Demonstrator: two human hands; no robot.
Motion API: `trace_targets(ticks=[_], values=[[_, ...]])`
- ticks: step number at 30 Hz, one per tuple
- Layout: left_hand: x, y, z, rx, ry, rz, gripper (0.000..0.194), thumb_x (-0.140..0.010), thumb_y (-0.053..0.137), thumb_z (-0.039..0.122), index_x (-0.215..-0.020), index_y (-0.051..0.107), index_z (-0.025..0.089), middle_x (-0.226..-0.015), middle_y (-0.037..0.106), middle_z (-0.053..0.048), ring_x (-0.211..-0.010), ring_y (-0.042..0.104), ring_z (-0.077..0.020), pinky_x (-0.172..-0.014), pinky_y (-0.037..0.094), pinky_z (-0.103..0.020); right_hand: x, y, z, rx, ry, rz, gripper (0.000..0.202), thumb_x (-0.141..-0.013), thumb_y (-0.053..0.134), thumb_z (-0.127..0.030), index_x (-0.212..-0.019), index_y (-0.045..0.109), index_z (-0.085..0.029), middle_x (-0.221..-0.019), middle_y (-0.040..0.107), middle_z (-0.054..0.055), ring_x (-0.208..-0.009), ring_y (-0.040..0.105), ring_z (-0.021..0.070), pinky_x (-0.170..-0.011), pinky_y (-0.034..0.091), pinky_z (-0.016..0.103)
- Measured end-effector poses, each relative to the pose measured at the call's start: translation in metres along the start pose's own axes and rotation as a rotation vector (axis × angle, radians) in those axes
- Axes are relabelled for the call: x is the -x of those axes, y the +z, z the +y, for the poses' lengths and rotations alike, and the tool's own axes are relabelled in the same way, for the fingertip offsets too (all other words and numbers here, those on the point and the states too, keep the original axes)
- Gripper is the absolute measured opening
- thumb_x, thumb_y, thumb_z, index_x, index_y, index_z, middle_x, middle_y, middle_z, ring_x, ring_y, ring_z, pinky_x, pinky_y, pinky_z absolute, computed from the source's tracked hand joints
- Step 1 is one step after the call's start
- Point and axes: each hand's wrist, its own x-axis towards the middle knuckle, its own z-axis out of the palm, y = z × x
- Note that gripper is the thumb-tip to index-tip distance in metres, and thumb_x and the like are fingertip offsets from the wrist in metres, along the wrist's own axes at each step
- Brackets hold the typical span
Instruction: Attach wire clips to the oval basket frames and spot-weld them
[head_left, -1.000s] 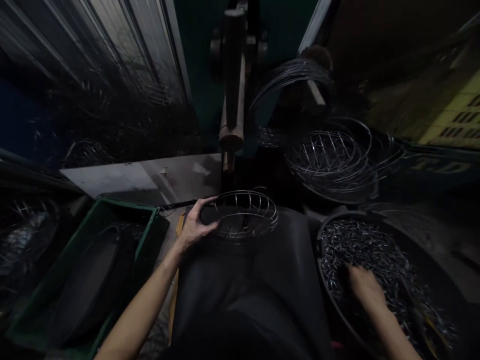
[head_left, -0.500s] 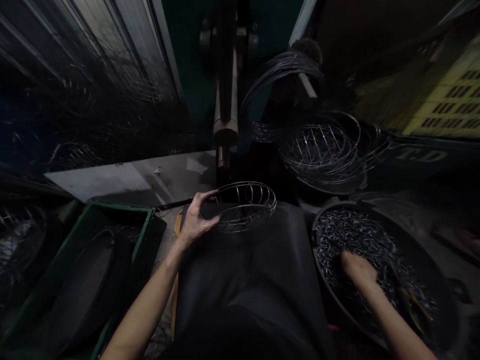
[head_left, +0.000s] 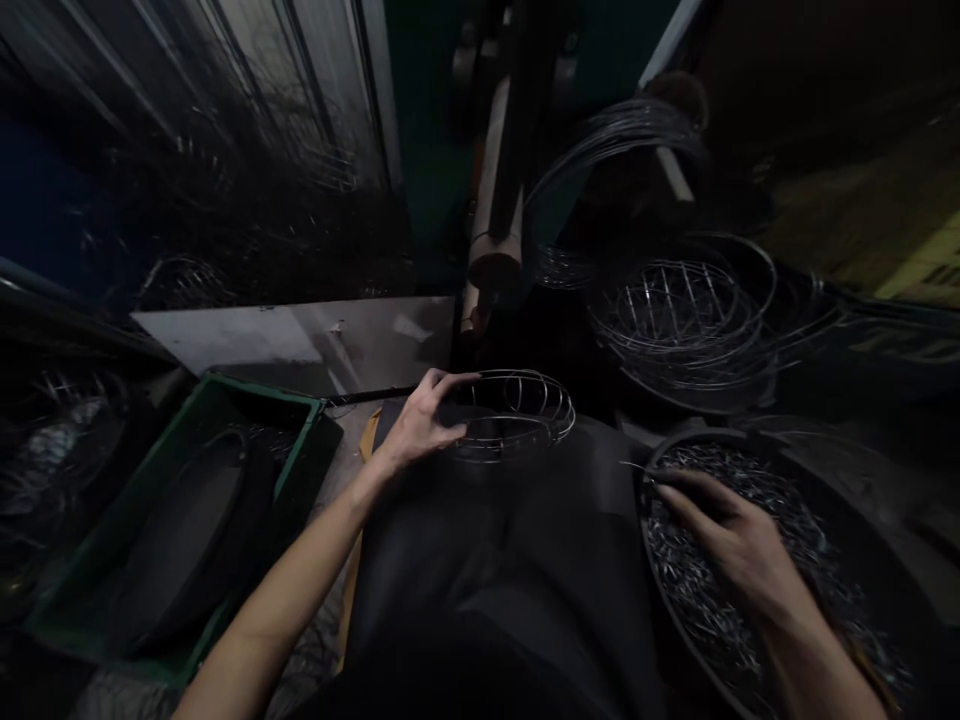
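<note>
My left hand (head_left: 426, 420) grips the left side of a round wire frame (head_left: 551, 430), thumb below and fingers above. The frame is made of two rings joined by short curved wires and rests over the dark cloth (head_left: 502, 560) on my lap. Above the left rim of a wide dark basin (head_left: 664, 590), my right hand (head_left: 731, 530) pinches a short piece of wire (head_left: 631, 464) that points left. Many small shiny metal pieces (head_left: 705, 600) fill much of the basin.
A machine arm (head_left: 491, 220) ends just beyond the wire frame. To the left stands a green crate (head_left: 300, 450) with a dark oval tray inside. Stacked wire rings (head_left: 682, 310) lie at the back right, below a coil of wire (head_left: 622, 130). A pale board (head_left: 300, 345) stands behind the crate.
My right hand has come up out of the metal pieces and now holds a short wire. The left hand keeps its hold on the wire frame. The whole view has shifted.
</note>
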Motion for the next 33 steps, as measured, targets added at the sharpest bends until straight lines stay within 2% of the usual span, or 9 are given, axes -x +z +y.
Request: trace_targets(ticks=[3, 5, 8, 10, 14, 21, 25, 29, 33], values=[[-0.006, 0.009, -0.002, -0.095, 0.042, -0.084, 0.058, -0.068, 0.061, 0.014, -0.124, 0.048, 0.026, -0.104, 0.05, -0.003, -0.1, 0.053, -0.0198, -0.091, 0.045, -0.034, -0.017, 0.012, -0.069, -0.331, -0.257, -0.146, 0.043, -0.081, 0.051, -0.055, -0.107, 0.067, -0.025, -0.078, 0.07, 0.005, -0.067, 0.064, 0.0208, -0.062, 0.051, 0.034], [-0.006, 0.011, -0.001, -0.125, 0.054, -0.124, 0.06, -0.07, 0.061, 0.015, -0.126, 0.046, 0.026, -0.104, 0.049, -0.003, -0.1, 0.052, -0.0204, -0.092, 0.044, -0.036, -0.031, 0.019, -0.117, -0.415, -0.41, -0.189, 0.04, -0.083, 0.051, -0.051, -0.111, 0.065, -0.026, -0.085, 0.071, 0.003, -0.072, 0.065, 0.0186, -0.066, 0.052, 0.031], [-0.005, 0.008, 0.006, -0.114, 0.065, -0.138, 0.062, -0.072, 0.062, 0.016, -0.13, 0.042, 0.026, -0.104, 0.051, -0.003, -0.099, 0.053, -0.02, -0.093, 0.043, -0.037, -0.048, 0.023, -0.171, -0.272, -0.628, -0.099, 0.035, -0.086, 0.052, -0.041, -0.115, 0.061, -0.024, -0.102, 0.07, 0.002, -0.083, 0.066, 0.0153, -0.071, 0.05, 0.026], [-0.005, 0.006, 0.009, -0.104, 0.072, -0.139, 0.062, -0.072, 0.063, 0.016, -0.129, 0.042, 0.027, -0.105, 0.05, -0.003, -0.099, 0.053, -0.0196, -0.092, 0.044, -0.035, -0.055, 0.022, -0.187, -0.058, -0.766, 0.014, 0.032, -0.087, 0.053, -0.035, -0.115, 0.061, -0.022, -0.106, 0.068, 0.003, -0.081, 0.066, 0.0138, -0.066, 0.048, 0.023], [-0.005, 0.007, 0.006, -0.081, 0.048, -0.163, 0.058, -0.072, 0.063, 0.015, -0.127, 0.047, 0.028, -0.108, 0.048, -0.004, -0.102, 0.052, -0.0192, -0.09, 0.045, -0.032, -0.065, 0.022, -0.187, 0.227, -1.01, 0.137, 0.027, -0.086, 0.053, -0.025, -0.111, 0.063, -0.02, -0.101, 0.07, 0.001, -0.069, 0.065, 0.0101, -0.055, 0.041, 0.024], [-0.007, 0.008, -0.008, -0.024, 0.044, -0.061, 0.062, -0.069, 0.063, 0.015, -0.127, 0.045, 0.028, -0.11, 0.048, -0.003, -0.104, 0.052, -0.0192, -0.091, 0.045, -0.031, -0.084, 0.028, -0.185, 0.261, -1.249, 0.363, 0.032, -0.085, 0.054, -0.01, -0.114, 0.061, -0.02, -0.116, 0.063, -0.001, -0.062, 0.057, 0.0037, -0.058, 0.036, 0.025], [-0.006, 0.005, -0.006, -0.031, 0.041, -0.016, 0.063, -0.069, 0.061, 0.011, -0.127, 0.043, 0.028, -0.111, 0.048, -0.004, -0.105, 0.052, -0.02, -0.093, 0.044, -0.034, -0.091, 0.028, -0.191, 0.259, -1.303, 0.418, 0.028, -0.086, 0.053, -0.01, -0.11, 0.064, -0.02, -0.116, 0.063, 0.0, -0.062, 0.054, 0.0045, -0.059, 0.036, 0.025], [-0.006, 0.004, -0.006, -0.045, 0.029, -0.002, 0.061, -0.071, 0.062, 0.01, -0.127, 0.043, 0.027, -0.113, 0.048, -0.004, -0.107, 0.05, -0.0202, -0.094, 0.043, -0.035, -0.096, 0.034, -0.188, 0.245, -1.327, 0.452, 0.033, -0.084, 0.056, -0.011, -0.114, 0.062, -0.023, -0.118, 0.062, 0.001, -0.061, 0.053, 0.0037, -0.057, 0.035, 0.025], [-0.007, 0.004, -0.008, -0.066, 0.049, 0.022, 0.058, -0.072, 0.062, 0.01, -0.125, 0.044, 0.026, -0.113, 0.049, -0.005, -0.108, 0.05, -0.0199, -0.094, 0.043, -0.034, -0.102, 0.04, -0.186, 0.217, -1.348, 0.471, 0.027, -0.082, 0.058, -0.011, -0.107, 0.065, -0.021, -0.116, 0.063, 0.0, -0.058, 0.051, 0.0033, -0.055, 0.034, 0.025]])
